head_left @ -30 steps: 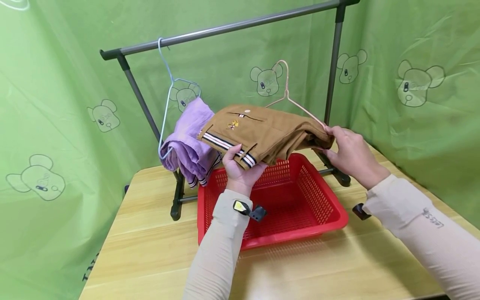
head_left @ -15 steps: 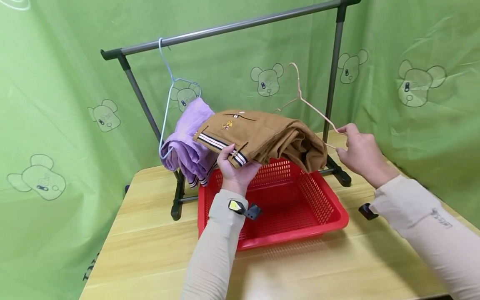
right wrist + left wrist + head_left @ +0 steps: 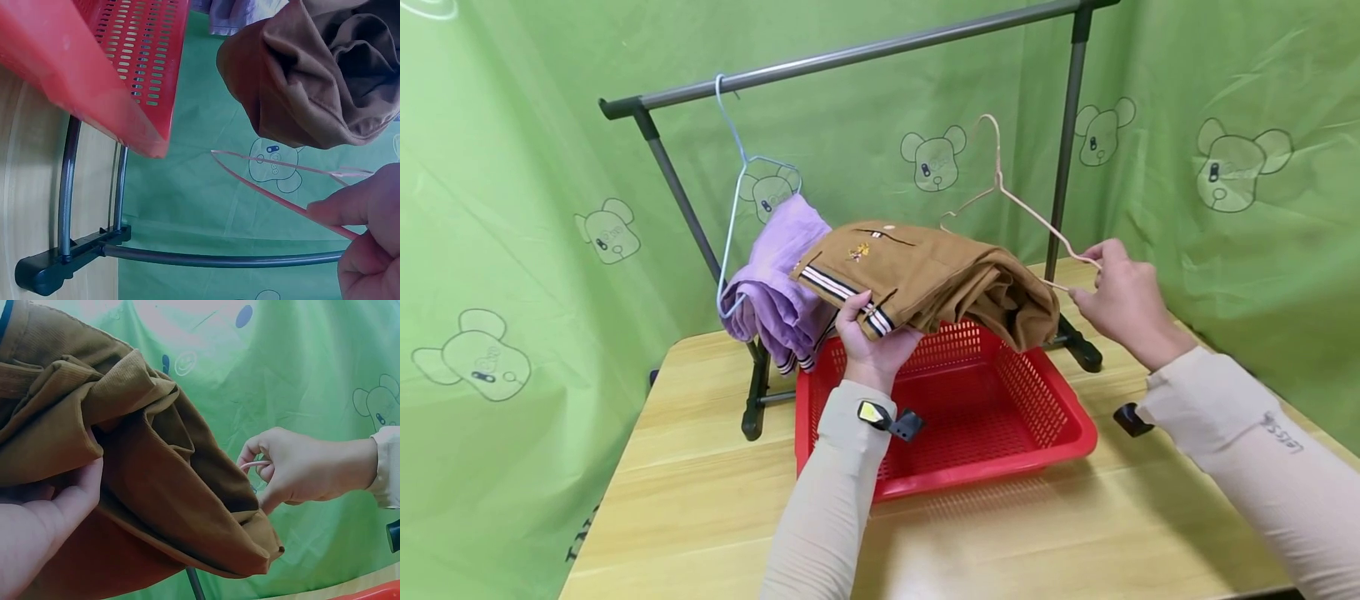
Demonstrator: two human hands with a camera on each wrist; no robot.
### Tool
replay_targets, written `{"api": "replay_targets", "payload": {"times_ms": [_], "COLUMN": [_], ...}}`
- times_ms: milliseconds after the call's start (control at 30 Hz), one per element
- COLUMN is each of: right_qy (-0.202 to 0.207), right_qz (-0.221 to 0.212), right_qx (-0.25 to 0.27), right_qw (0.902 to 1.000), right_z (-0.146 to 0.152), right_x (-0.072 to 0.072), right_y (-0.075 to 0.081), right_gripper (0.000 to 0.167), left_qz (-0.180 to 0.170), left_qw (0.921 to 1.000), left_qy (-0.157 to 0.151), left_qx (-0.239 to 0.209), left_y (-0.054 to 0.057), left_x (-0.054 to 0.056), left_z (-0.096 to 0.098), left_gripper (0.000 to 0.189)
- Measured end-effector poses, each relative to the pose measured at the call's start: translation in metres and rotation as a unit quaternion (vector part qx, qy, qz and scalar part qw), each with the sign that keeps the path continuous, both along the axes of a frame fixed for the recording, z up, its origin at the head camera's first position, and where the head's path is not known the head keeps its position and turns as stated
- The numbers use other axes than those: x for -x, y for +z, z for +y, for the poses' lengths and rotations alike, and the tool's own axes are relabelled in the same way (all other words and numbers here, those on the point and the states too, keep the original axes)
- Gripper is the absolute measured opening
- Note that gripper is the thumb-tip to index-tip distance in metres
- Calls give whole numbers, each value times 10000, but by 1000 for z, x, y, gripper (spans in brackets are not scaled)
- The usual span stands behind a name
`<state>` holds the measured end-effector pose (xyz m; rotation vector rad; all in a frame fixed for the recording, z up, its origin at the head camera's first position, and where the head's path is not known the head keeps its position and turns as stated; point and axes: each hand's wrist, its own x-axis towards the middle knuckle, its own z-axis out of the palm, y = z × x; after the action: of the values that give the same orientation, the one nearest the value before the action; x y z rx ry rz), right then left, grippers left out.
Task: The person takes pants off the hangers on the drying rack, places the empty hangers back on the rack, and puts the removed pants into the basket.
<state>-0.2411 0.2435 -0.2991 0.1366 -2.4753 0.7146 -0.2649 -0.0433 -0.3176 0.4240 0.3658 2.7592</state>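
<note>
My left hand [image 3: 876, 342] grips a folded pair of brown trousers [image 3: 925, 262] by the waistband, thumb on top over the striped trim. The trousers' loose right end droops, and its folds show in the left wrist view. At the right, my right hand [image 3: 1123, 296] pinches one corner of a pink clothes hanger [image 3: 1036, 218] between thumb and fingers. The hanger's hook points up. In the head view its lower bar passes behind the trousers; in the right wrist view the hanger's far end [image 3: 215, 153] shows free, apart from the brown cloth [image 3: 300, 87].
A red perforated basket [image 3: 985, 477] stands on the wooden table [image 3: 715, 500] below the hands. Behind it stands a clothes rack [image 3: 880, 54]. Purple trousers [image 3: 775, 275] hang at its left on a blue hanger [image 3: 733, 200]. Green curtains [image 3: 1217, 275] enclose the back and sides.
My right hand has let go of the trousers' right end and moved right, keeping the pink hanger. That end now sags lower. My left hand has shifted slightly left with the trousers.
</note>
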Motion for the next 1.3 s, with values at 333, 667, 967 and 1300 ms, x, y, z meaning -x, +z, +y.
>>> {"api": "replay_targets", "payload": {"times_ms": [333,667,967,1300], "right_qy": [-155,-294,-190,-106], "right_qz": [-162,-177,57,184], "right_qx": [23,199,543,580], "right_qw": [9997,9992,9983,9981], "right_z": [1,0,2,5], "right_x": [2,0,2,3], "right_y": [3,8,9,11], "right_gripper": [29,32,39,37], "left_qz": [-17,155,99,4], "left_qw": [9999,9993,9997,9975], "left_qy": [-25,17,-78,23], "left_qx": [152,347,231,711], "left_y": [1,0,-1,0], "left_x": [-1,-2,-1,-2], "left_z": [-2,-3,-4,-9], "left_gripper": [79,82,68,78]}}
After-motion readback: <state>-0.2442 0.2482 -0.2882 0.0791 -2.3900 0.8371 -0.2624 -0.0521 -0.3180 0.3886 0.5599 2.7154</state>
